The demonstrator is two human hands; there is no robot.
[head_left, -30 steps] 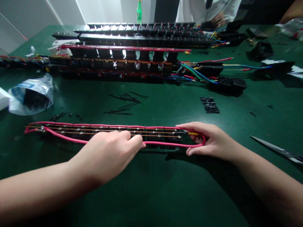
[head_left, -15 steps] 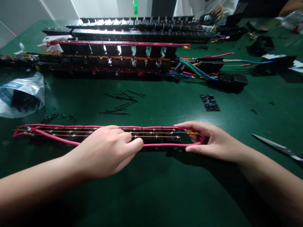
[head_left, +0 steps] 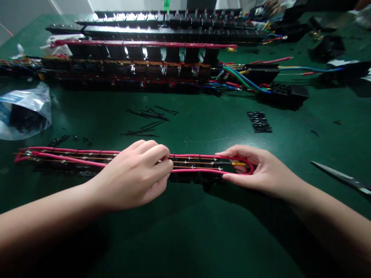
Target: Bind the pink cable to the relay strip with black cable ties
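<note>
A long black strip assembly (head_left: 203, 177) with thin copper-coloured rods and shiny solder joints lies across the table before me. A thick red wire (head_left: 199, 170) runs along its far side, bends back at the right end and returns along the near side. My left hand (head_left: 142, 173) is closed over the middle, its fingers gripping the near run of the wire; the fingertips are partly hidden. At the right end my right hand (head_left: 252, 166) curls around the wire's bend, thumb on the near side and fingers on the far side. A yellow sleeved tip (head_left: 237, 163) shows inside that bend.
Loose black cable ties (head_left: 150, 119) and a neat row of black ties (head_left: 259, 122) lie beyond the strip. Scissors (head_left: 339, 175) rest at right, a plastic bag (head_left: 26, 112) at left. Several wired assemblies (head_left: 130, 69) fill the back. Another person's hand (head_left: 272, 7) shows at the top.
My left hand has drawn the near run of red wire farther onto the strip, closer to the rods. My right hand keeps its hold at the bend. The view has tilted slightly down.
</note>
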